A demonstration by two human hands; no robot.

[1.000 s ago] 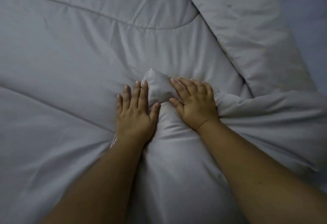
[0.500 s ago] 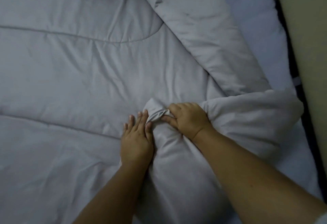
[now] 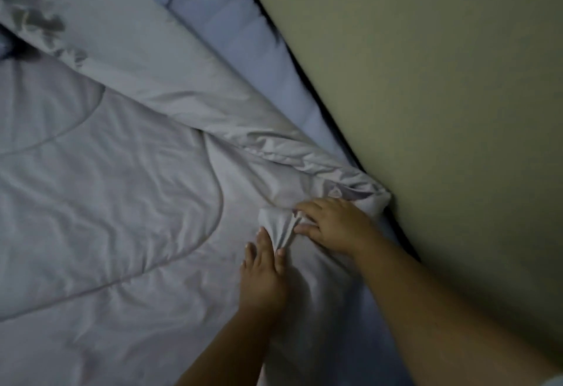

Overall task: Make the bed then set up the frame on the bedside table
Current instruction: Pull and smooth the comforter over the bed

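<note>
At lower centre, right hand [image 3: 333, 227] pinches the pale grey quilted comforter [image 3: 122, 202], left hand [image 3: 263, 279] pressing flat; bed [image 3: 231, 29] unfinished, frame pending.

bed [image 3: 240, 32]: blue-covered, bare strip along right side | on it: grey quilted comforter [image 3: 106, 178], creased, right edge folded over

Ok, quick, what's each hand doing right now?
Left hand: open, fingers flat on the comforter.
Right hand: pinching the comforter's bunched corner.
</note>
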